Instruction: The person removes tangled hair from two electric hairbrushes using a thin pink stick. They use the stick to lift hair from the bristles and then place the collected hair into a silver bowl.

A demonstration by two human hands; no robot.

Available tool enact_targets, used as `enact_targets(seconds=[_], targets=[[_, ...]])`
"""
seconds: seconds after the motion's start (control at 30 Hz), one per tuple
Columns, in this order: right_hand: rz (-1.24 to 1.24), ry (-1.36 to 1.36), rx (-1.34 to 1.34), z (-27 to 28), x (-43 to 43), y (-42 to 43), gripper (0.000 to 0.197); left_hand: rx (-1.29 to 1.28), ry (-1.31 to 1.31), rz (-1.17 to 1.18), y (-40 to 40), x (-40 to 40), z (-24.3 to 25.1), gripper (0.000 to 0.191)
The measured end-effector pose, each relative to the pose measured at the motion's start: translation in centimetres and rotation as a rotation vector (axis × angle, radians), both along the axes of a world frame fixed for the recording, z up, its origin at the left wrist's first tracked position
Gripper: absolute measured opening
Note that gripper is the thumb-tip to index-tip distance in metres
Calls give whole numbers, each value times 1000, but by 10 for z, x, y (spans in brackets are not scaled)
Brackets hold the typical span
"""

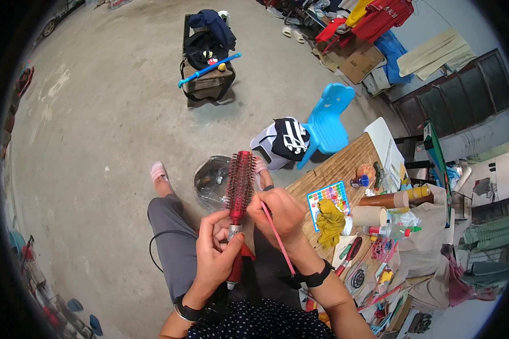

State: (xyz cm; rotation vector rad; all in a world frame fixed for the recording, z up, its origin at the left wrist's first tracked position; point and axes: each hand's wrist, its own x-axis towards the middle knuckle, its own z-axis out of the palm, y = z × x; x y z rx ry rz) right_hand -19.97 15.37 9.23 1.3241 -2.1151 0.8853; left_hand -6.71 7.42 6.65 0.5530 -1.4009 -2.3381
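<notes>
A red round hairbrush (240, 180) with dark bristles points away from me, its barrel uppermost. My left hand (214, 250) grips it around the silver collar and the red handle. Close beside the bristles on the right, my right hand (282, 216) pinches a thin pink stick-like tool (278, 241). The tool's far end slants back toward my wrist. Its working tip is mostly hidden by my fingers, so I cannot tell whether it touches the bristles. Beneath the brush, a waste bin (203, 186) lined with clear plastic stands on the floor between my feet.
A wooden table (339, 163) at my right bears a yellow-green cloth (330, 222), a sticker-covered card (318, 199), a plastic bottle (386, 231) and a paddle hairbrush (354, 250). Ahead are a blue chair (328, 123), a stool with folded clothing (290, 137) and a wooden box seat (203, 87).
</notes>
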Motion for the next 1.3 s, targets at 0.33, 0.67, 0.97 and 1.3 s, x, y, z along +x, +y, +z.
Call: enact_targets(seconds=[0.33,0.67,0.97,1.3], targets=[[6,-46,0,9,-6,2,17,21,-17,-5,-3,-2,5,40],[-82,-320,-64,25,-15,6,8,49,-61,6,-4,3,-4,38],[-44,-685,-134,15,-5,24,3,9,-53,75,-16,2,-11,35],[190,-1224,-258,10,-10,74,25,-18,-72,110,-29,3,-16,36]])
